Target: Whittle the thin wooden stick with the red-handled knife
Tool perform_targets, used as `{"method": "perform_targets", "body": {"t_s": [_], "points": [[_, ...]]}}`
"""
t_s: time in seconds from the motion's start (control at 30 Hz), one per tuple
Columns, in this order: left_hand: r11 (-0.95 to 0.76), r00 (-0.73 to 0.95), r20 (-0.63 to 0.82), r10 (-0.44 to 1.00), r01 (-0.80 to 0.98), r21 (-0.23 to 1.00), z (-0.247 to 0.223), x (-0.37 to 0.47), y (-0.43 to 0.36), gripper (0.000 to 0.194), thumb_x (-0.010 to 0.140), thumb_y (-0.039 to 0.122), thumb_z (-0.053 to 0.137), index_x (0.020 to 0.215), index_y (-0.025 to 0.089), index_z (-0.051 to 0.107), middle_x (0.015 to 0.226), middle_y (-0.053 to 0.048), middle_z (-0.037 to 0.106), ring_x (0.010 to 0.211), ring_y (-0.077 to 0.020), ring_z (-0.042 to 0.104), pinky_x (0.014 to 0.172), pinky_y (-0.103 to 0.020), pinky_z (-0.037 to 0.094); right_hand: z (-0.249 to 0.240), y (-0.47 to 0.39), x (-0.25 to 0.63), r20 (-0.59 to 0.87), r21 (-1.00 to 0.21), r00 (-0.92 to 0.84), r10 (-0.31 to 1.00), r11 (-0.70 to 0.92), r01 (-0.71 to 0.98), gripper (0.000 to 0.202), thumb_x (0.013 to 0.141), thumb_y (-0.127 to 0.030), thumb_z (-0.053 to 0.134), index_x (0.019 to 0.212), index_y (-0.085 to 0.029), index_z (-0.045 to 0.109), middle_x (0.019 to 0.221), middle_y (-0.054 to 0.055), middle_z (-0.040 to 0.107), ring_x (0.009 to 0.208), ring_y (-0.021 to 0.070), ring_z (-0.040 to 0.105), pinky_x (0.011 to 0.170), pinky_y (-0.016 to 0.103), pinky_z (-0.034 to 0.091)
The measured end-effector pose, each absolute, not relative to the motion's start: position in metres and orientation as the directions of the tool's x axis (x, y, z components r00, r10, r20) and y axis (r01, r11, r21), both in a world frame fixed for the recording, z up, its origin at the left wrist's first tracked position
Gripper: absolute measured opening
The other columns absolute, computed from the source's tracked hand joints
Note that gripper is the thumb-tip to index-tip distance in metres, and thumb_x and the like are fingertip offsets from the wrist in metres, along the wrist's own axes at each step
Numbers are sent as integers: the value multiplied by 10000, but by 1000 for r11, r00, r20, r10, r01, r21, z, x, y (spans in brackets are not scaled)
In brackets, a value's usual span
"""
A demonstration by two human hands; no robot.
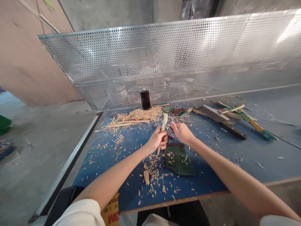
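A pale wooden stick (165,121) stands nearly upright in my left hand (158,139), whose fingers are wrapped round its lower part. Close to its right side is my right hand (182,131), closed round something dark and thin that is mostly hidden. Below my hands a dark green piece of cloth or sheet (180,161) lies on the blue table (131,201), sprinkled with shavings. A small pale wood piece (146,177) rests to the left of it.
A heap of shavings (145,114) with thin sticks lies at the back. A cleaver (215,116) and coloured wood strips (255,124) lie on the right. A perforated metal panel (131,69) stands along the table's far edge.
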State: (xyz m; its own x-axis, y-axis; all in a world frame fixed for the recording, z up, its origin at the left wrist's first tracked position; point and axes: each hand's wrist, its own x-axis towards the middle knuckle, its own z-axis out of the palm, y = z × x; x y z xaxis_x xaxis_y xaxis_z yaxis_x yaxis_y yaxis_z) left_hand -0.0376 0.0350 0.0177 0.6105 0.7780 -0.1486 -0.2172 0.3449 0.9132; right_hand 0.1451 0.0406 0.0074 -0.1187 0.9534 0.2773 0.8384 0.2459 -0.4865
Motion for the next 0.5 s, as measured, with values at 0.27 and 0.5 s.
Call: {"method": "perform_targets", "body": {"t_s": [0.27,0.5], "points": [[529,732,-214,647,-229,817,27,-49,41,220,948,442,590,968,250,484,504,124,219,371,-61,136,334,-149,109,7,40,142,312,-205,-52,949,121,971,710,1103,-450,164,742,-172,708,770,145,757,674,209,695,604,306,324],[412,693,-91,715,-313,856,22,-46,40,306,936,499,648,910,230,505,501,111,291,370,-65,210,353,-169,243,9,43,152,369,-264,31,929,72,962,701,1107,-420,171,705,-182,693,776,160,756,724,229,710,637,303,348]]}}
